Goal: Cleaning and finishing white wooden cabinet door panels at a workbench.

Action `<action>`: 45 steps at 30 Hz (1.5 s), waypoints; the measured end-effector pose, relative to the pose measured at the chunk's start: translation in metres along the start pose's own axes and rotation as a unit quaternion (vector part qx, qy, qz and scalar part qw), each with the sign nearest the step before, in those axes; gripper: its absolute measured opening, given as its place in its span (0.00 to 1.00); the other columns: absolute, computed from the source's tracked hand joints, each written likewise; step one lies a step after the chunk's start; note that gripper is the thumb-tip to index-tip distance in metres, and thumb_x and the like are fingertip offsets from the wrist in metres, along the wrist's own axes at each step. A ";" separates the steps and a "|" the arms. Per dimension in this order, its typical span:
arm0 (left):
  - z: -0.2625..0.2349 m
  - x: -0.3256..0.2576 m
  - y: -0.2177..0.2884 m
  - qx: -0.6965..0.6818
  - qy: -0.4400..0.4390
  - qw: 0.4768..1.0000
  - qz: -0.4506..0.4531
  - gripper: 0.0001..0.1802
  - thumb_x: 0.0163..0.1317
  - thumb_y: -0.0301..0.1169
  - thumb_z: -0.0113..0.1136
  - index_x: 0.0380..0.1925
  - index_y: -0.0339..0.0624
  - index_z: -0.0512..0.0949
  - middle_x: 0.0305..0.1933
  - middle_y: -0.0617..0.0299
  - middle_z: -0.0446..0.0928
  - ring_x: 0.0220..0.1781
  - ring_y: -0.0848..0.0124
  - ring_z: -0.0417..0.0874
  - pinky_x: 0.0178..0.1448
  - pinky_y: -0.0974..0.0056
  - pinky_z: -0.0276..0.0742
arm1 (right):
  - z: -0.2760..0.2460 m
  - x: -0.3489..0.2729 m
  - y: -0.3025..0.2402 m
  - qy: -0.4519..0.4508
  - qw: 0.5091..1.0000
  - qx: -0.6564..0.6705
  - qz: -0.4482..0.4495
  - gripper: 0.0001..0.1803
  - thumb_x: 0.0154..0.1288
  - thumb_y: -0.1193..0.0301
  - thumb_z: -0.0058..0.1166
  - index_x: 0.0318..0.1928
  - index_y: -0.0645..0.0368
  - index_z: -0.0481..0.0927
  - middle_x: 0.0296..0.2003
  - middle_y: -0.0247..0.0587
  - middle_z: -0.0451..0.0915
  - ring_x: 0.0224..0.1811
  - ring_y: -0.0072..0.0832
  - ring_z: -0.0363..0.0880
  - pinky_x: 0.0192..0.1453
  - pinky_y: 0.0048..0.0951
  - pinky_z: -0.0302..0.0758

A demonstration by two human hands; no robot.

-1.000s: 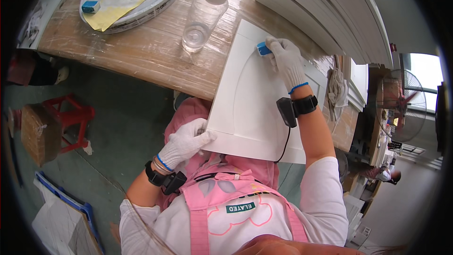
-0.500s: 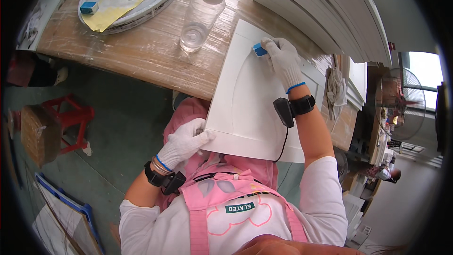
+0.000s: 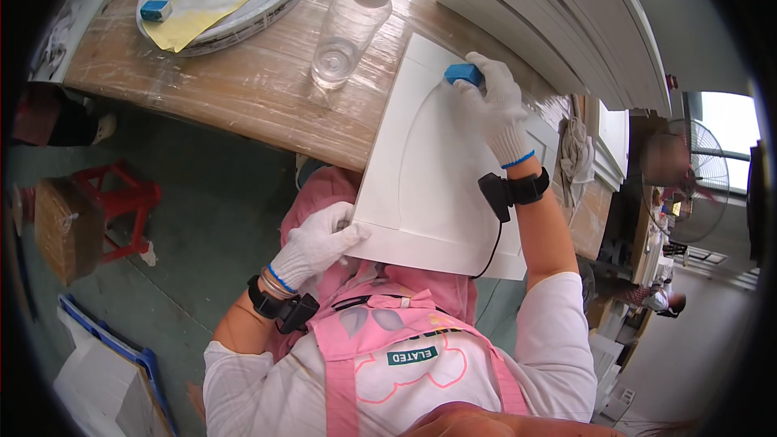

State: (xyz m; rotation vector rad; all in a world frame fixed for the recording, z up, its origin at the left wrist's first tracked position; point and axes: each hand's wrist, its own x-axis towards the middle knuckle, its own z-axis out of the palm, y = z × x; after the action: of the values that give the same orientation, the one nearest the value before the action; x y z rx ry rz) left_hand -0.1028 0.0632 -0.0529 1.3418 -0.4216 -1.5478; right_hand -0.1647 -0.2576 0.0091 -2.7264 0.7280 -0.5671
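Note:
A white cabinet door panel (image 3: 453, 186) with a raised border and a curved line leans from my lap onto the table edge. My left hand (image 3: 314, 244), in a white knit glove, is closed on the panel's near left corner, thumb on top. Near the panel's far end, my gloved right hand (image 3: 492, 105) pinches a small blue sanding block (image 3: 463, 74) between thumb and fingers. The block is at the panel's surface, by the top of the curved line; its underside is hidden. White dust marks the right glove.
On the plastic-wrapped table (image 3: 243, 89) stand a clear bottle (image 3: 344, 36) with a white cap and a round lid (image 3: 275, 12) carrying a yellow sheet (image 3: 182, 31), white powder and another blue block (image 3: 155, 10). White panels (image 3: 558, 16) are stacked far right. A red stool (image 3: 121, 202) is left.
My right hand has shifted slightly right and turned, so more of the blue sanding block's face shows. My left hand and the panel stay in place.

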 end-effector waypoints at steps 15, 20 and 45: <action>-0.001 0.002 -0.006 -0.006 -0.004 1.000 0.009 0.18 0.69 0.40 0.59 0.49 0.36 0.75 0.38 0.64 0.80 0.36 0.81 0.79 0.30 0.74 0.76 | -0.001 0.000 -0.010 -0.007 0.984 -0.071 -0.163 0.19 0.54 0.75 0.64 0.47 0.57 0.77 0.42 0.46 0.80 0.44 0.45 0.80 0.46 0.40 0.78; -0.001 0.003 -0.005 -0.003 -0.002 1.000 0.005 0.18 0.68 0.40 0.59 0.48 0.36 0.75 0.38 0.64 0.80 0.36 0.80 0.79 0.30 0.74 0.76 | 0.000 -0.002 -0.007 0.001 0.985 -0.033 -0.169 0.19 0.55 0.73 0.63 0.49 0.55 0.77 0.42 0.45 0.79 0.44 0.45 0.79 0.46 0.41 0.77; 0.000 0.000 -0.002 0.007 -0.003 1.000 0.004 0.20 0.69 0.40 0.58 0.51 0.35 0.75 0.40 0.64 0.80 0.38 0.80 0.80 0.31 0.75 0.77 | -0.001 -0.001 -0.017 0.001 0.981 -0.102 -0.164 0.21 0.54 0.75 0.63 0.50 0.57 0.76 0.42 0.45 0.80 0.44 0.44 0.79 0.46 0.39 0.78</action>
State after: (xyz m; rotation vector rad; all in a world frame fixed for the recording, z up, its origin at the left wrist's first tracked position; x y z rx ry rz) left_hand -0.1034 0.0644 -0.0548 1.3444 -0.4421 -1.5446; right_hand -0.1587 -0.2434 0.0157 -3.0633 0.3519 -0.5933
